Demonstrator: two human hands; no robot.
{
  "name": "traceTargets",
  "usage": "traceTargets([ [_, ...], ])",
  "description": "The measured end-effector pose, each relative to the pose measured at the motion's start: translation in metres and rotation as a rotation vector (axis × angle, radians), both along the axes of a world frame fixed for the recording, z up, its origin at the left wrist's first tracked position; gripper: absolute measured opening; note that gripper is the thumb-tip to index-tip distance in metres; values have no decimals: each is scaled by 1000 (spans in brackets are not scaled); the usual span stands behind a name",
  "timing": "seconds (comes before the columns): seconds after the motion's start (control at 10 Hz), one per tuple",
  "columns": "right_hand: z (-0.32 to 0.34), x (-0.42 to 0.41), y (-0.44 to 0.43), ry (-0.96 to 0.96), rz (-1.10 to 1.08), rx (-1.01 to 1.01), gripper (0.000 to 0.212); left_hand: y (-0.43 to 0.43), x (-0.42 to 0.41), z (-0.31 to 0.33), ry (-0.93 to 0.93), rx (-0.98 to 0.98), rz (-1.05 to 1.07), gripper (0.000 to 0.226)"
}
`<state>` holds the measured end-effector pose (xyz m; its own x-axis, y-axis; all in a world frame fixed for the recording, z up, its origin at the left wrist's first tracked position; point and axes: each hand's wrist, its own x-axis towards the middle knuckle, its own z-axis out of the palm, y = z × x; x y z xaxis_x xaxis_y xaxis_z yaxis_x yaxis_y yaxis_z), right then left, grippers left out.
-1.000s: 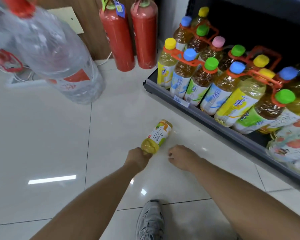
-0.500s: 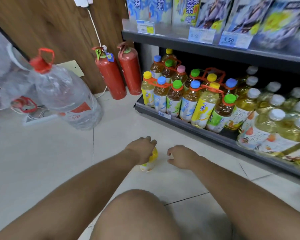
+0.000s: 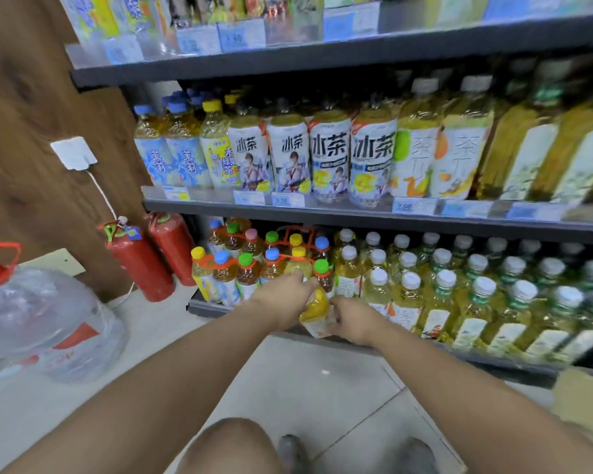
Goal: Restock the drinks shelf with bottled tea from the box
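Observation:
A yellow tea bottle (image 3: 317, 311) with a white label is held between both hands, just in front of the bottom shelf (image 3: 206, 307). My left hand (image 3: 285, 297) grips its upper part from the left. My right hand (image 3: 351, 318) holds its lower labelled end from the right. The bottle is tilted, its cap hidden behind my left hand. Behind it stand rows of white-capped tea bottles (image 3: 411, 295) and a pack of bottles with coloured caps (image 3: 247, 271). A corner of the cardboard box (image 3: 582, 395) shows at the right edge.
Two red fire extinguishers (image 3: 144, 261) lean by the wooden wall (image 3: 24, 104) left of the shelf. A large clear water jug (image 3: 45, 319) stands on the tiled floor at far left. The middle shelf (image 3: 322, 213) above holds bigger tea bottles. My knee and shoes are at the bottom.
The bottle has been lifted off the floor to the front of the bottom shelf. My right hand has closed on it. The view has tilted up to the shelves.

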<state>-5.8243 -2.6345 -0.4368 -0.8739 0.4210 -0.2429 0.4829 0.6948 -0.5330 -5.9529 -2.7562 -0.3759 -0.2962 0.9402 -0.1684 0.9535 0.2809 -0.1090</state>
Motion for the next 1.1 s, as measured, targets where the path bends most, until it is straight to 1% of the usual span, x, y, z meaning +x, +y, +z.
traceTargets([
  [0.2,-15,28,63,7,-136,-38,30,75,16,-19,1,-37,-42,41],
  [0.4,-31,17,91,-43,-108,-2,30,123,1,-53,15,-51,-104,61],
  [0.5,-41,10,101,-48,-86,12,26,140,-12,-68,-1,-69,-104,63],
  [0.6,-50,7,110,-50,-87,33,20,154,-20,-89,13,-119,-114,62],
  [0.7,-60,8,119,-42,-94,42,17,165,-27,-105,13,-91,-105,60],
  [0.8,-70,16,122,-81,-105,45,19,175,-38,-109,20,-31,-99,52],
  [0.9,-72,20,121,-128,-134,61,10,175,-38,-110,21,-2,-63,54],
  [1.0,-57,21,119,-153,-168,141,19,164,-27,-105,30,-54,-2,63],
  [1.1,-36,28,112,-160,-178,250,28,152,-17,-93,49,-56,22,52],
])
